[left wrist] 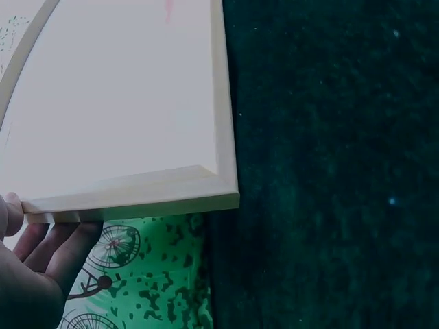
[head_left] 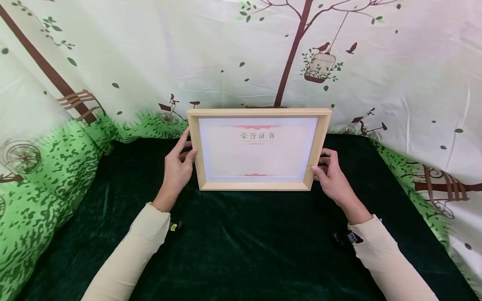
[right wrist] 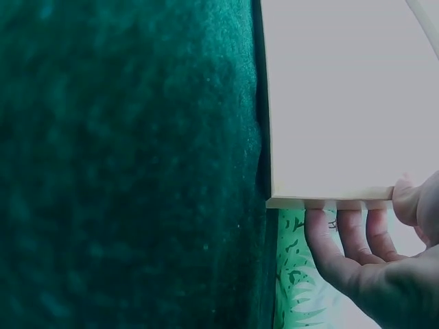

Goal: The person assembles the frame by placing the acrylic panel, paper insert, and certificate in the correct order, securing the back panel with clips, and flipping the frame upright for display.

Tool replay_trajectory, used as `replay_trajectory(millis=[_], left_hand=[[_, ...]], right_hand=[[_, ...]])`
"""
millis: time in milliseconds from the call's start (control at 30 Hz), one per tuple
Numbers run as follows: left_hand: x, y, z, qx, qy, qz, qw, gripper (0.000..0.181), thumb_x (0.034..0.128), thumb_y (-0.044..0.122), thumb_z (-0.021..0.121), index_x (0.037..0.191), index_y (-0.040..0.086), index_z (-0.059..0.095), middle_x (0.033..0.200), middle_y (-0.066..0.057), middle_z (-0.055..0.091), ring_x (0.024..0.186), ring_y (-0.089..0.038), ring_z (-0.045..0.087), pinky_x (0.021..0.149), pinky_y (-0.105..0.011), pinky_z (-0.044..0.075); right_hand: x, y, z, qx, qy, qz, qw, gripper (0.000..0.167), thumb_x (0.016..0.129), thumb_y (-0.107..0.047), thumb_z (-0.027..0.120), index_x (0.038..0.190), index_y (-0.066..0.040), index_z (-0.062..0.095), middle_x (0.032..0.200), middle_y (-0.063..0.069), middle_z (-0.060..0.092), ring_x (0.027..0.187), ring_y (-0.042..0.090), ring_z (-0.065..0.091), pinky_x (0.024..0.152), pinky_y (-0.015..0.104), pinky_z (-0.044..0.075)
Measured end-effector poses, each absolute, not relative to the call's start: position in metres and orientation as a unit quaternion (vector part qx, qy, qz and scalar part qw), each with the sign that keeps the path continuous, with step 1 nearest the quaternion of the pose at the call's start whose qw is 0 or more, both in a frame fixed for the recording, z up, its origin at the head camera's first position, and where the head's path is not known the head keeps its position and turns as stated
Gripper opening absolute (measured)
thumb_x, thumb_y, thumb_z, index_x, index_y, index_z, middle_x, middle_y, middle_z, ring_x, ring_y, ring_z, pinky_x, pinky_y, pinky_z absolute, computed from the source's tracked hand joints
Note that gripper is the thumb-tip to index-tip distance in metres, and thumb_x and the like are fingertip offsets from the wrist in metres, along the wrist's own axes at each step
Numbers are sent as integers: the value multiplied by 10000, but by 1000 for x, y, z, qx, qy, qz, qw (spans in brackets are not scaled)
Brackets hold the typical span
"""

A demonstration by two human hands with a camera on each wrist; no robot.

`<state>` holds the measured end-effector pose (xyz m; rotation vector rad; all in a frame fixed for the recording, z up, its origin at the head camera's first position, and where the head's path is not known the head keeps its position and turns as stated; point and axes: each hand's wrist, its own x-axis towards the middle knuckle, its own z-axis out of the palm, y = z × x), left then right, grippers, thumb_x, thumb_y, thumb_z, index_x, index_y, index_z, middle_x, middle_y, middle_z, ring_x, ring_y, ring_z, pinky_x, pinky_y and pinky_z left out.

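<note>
A light wooden picture frame (head_left: 256,186) stands nearly upright on the dark green cloth, its front facing me. Inside it is a pale certificate (head_left: 260,161) with a red ornamental border at top and bottom and Chinese characters near the top. My left hand (head_left: 178,167) holds the frame's left side, thumb toward the front and fingers along the outer edge. On the opposite side, my right hand (head_left: 333,179) grips the right edge the same way, lower down. Both wrist views show a frame corner, with fingertips against its side; the back of the frame is hidden.
Dark green velvety cloth (head_left: 241,242) covers the surface. Behind and along both sides hangs a white curtain (head_left: 150,54) printed with trees, bicycles, a birdcage and green grass. Its lower part meets the cloth close behind the frame.
</note>
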<state>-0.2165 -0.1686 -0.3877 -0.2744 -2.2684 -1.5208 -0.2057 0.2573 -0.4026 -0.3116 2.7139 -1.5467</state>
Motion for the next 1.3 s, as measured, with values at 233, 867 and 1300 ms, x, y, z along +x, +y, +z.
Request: replay_trajectory(millis=[233, 867, 1300], left_hand=[[-220, -169, -391, -96, -810, -545, 195, 624, 1000, 102, 568, 1521, 385, 377, 1255, -195, 588, 1016, -412, 704, 839, -552, 574], [-217, -167, -395, -101, -782, -581, 203, 607, 987, 67, 586, 1484, 382, 440, 1342, -154, 605, 1071, -346, 691, 854, -305, 585], [-218, -165, -401, -101, -766, -602, 201, 561, 991, 72, 577, 1464, 353, 464, 1399, -128, 597, 1113, -330, 672, 880, -198, 552]], right_hand=[[-209, 257, -408, -109, 868, -485, -17, 540, 1064, -153, 394, 1486, -111, 59, 1333, 308, 384, 1188, 450, 560, 847, 277, 566], [-208, 257, -416, -177, 889, -406, -114, 737, 1014, 29, 454, 1541, -138, -34, 1339, 360, 369, 1103, 560, 580, 804, 659, 525], [-209, 260, -417, -181, 886, -409, -122, 719, 1006, 41, 465, 1533, -111, 0, 1368, 355, 345, 1115, 544, 569, 823, 663, 513]])
